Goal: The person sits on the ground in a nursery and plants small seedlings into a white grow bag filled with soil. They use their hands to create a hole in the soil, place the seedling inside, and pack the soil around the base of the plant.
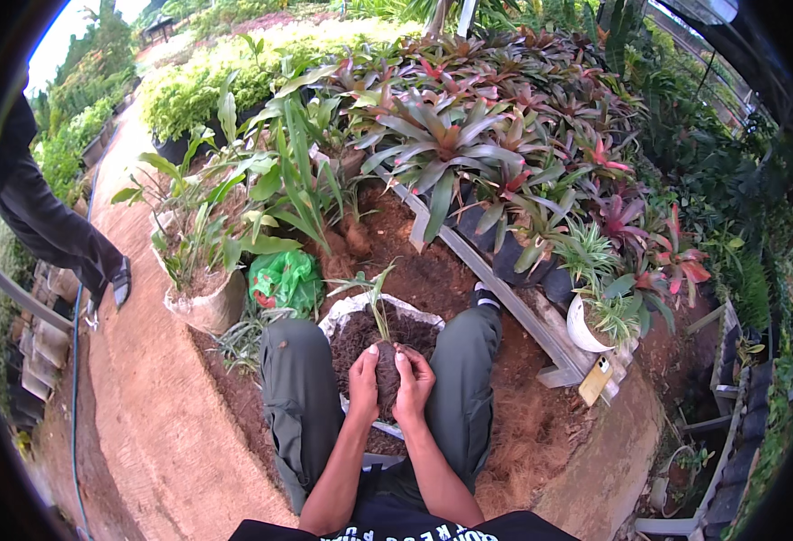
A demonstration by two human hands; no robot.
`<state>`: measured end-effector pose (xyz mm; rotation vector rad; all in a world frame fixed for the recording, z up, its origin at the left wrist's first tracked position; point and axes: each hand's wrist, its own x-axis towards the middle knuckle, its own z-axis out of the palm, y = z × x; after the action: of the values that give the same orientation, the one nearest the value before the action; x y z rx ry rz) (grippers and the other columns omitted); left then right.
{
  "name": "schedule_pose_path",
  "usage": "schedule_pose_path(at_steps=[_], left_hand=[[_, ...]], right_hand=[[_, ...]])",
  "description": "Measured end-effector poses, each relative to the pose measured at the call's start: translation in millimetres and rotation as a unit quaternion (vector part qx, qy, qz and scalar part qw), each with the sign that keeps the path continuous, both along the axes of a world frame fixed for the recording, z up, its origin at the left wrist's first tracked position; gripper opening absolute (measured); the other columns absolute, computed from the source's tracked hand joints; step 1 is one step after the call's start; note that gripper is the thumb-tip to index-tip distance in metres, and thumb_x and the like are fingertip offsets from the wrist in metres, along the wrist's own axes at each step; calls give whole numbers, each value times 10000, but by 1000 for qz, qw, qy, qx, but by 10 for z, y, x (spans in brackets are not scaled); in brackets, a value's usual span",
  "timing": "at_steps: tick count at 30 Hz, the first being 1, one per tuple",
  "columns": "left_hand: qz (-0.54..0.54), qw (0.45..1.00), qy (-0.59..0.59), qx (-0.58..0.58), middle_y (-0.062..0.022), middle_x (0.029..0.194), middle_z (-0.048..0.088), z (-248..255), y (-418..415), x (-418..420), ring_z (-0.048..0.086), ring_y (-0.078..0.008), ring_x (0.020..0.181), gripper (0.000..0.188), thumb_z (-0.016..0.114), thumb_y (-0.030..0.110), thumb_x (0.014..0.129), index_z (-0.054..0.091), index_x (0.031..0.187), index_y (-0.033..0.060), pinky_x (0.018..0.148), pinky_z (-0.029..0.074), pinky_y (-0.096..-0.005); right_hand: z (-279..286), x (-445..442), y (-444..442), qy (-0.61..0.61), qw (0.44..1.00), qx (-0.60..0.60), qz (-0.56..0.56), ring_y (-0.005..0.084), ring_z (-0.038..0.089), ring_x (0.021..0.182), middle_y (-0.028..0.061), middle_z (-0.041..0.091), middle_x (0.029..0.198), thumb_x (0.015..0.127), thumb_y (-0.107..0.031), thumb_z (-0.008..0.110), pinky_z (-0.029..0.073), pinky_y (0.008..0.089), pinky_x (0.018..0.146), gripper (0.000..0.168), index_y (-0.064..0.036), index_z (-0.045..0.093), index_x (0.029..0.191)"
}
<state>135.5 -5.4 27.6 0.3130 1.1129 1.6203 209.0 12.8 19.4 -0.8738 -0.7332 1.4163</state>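
Note:
My left hand [365, 382] and my right hand [413, 384] hold a dark root ball [388, 379] between them, one at each side, with thumbs near its top. From the root ball rises a small green seedling [377, 304], upright, with a few narrow leaves. Below and beyond it lies a white sack [332, 312], its rim rolled down, filled with dark soil [349, 345]. The sack stands between my knees. The undersides of my fingers are partly hidden by the soil clump.
Left of the sack are a green plastic bag [285, 283] and a planted pale sack [207, 308]. A metal rail [498, 287] fronts potted bromeliads [447, 145]. A phone [595, 381] lies by a white pot [580, 328]. Another person [58, 209] stands on the path.

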Motion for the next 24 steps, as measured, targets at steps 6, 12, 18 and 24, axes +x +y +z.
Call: schedule_pose_path(at_steps=[6,12,18,24], left_hand=[[17,999,27,9,-99,1103,681,-39,18,2,650,-136,951,352,520,222,1020,610,1244,-34,855,527,-266],[28,999,36,21,-126,1133,680,14,33,-33,655,-154,972,356,522,209,1020,594,1262,-42,872,534,-279],[46,998,17,34,-134,1146,679,17,13,-53,654,-159,989,362,509,211,1027,579,1283,-36,896,527,-286],[50,998,32,33,-124,1116,686,75,30,-36,655,-155,975,391,490,263,1036,599,1254,-42,885,524,-291]], right_hand=[[-87,-57,1,45,999,-4,-12,150,625,993,93,684,1071,918,-54,635,486,306,927,139,18,668,1032],[-115,-119,-6,100,995,-7,9,168,615,1034,107,660,1127,920,-61,619,477,319,959,140,6,642,1041],[-121,-186,-17,114,993,0,23,178,611,1054,118,652,1138,924,-66,608,474,320,968,119,2,629,1020],[0,-134,-11,83,996,15,17,177,598,1068,113,635,1138,944,-75,590,458,323,986,146,2,598,1068]])
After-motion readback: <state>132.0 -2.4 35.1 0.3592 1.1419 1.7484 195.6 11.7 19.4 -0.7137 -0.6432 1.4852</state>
